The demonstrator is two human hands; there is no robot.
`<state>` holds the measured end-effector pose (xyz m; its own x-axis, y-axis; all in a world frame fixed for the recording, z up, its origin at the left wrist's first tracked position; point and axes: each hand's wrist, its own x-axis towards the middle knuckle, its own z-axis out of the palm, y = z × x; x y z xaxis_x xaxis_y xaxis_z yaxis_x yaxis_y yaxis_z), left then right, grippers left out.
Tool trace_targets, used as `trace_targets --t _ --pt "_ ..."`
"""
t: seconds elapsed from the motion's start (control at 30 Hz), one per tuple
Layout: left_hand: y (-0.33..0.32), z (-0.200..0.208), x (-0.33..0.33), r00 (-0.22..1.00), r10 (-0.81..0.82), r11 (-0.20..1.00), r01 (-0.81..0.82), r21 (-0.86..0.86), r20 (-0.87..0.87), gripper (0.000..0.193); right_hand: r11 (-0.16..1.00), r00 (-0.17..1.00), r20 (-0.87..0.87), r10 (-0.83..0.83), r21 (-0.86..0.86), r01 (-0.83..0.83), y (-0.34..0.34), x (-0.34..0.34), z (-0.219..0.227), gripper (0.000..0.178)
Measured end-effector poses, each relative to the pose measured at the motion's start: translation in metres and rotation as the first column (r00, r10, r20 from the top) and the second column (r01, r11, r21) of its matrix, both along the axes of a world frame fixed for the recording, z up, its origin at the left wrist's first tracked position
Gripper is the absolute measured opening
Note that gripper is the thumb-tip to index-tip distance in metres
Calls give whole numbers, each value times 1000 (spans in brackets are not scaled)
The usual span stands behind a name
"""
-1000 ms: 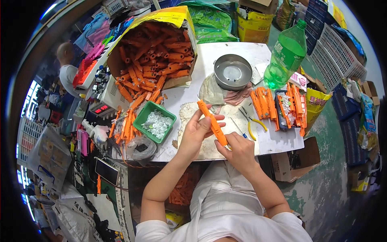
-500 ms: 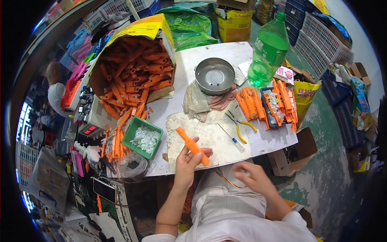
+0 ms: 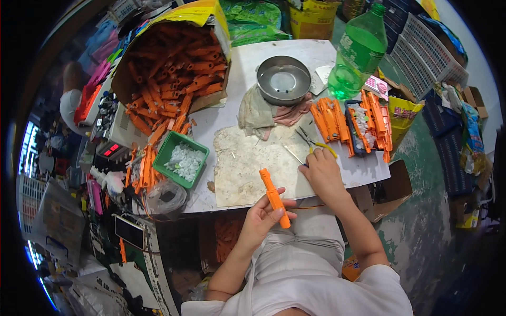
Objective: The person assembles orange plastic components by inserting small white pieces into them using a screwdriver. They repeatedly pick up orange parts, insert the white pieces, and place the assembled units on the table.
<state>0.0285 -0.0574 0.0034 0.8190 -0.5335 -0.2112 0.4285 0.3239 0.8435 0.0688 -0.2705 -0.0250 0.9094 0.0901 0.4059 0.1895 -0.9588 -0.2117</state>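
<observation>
My left hand [image 3: 262,216] holds a long orange plastic part [image 3: 274,198] near the table's front edge, fingers and thumb around its lower half. The part tilts, its narrow end pointing away from me. On the worn board [image 3: 247,171], my right hand [image 3: 324,171] is closed, palm down, over the handle of a screwdriver [image 3: 293,154]. Only the thin metal shaft shows; the handle is hidden under the fingers. Just beyond those fingertips lie pliers with yellow grips [image 3: 327,147], partly covered by the hand.
A carton [image 3: 225,37] heaped with orange parts stands at far left, a green tray [image 3: 197,180] of small whitish pieces before it. A steel bowl [image 3: 284,97] rests on rags [image 3: 256,113]. Right are a green bottle [image 3: 360,50], stacked orange parts [image 3: 329,121] and a dark bin [image 3: 352,128].
My right hand has moved forward from over my lap onto the screwdriver. My left hand has drawn the orange part slightly nearer and to the right. The view has shifted a little.
</observation>
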Motion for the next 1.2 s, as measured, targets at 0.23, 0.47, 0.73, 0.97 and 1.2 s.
trace_targets --t 0.23,0.47,0.73,0.97,1.2 --pt "22 -4 0 999 -39 996 40 74 -15 58 451 844 -323 427 885 111 7 -39 56 16" --pt "27 7 1 987 -150 988 152 29 -61 63 563 841 -330 429 826 37 -2 -48 62 20" --pt "44 15 9 926 -358 928 367 61 -123 60 265 568 -507 648 849 456 -15 -45 58 21" --pt "36 11 3 969 -240 963 245 109 -63 58 812 923 -152 354 539 -223 3 -76 65 22" --pt "30 17 8 975 -208 972 215 95 -75 61 600 765 -436 474 796 82 -2 -77 78 21"
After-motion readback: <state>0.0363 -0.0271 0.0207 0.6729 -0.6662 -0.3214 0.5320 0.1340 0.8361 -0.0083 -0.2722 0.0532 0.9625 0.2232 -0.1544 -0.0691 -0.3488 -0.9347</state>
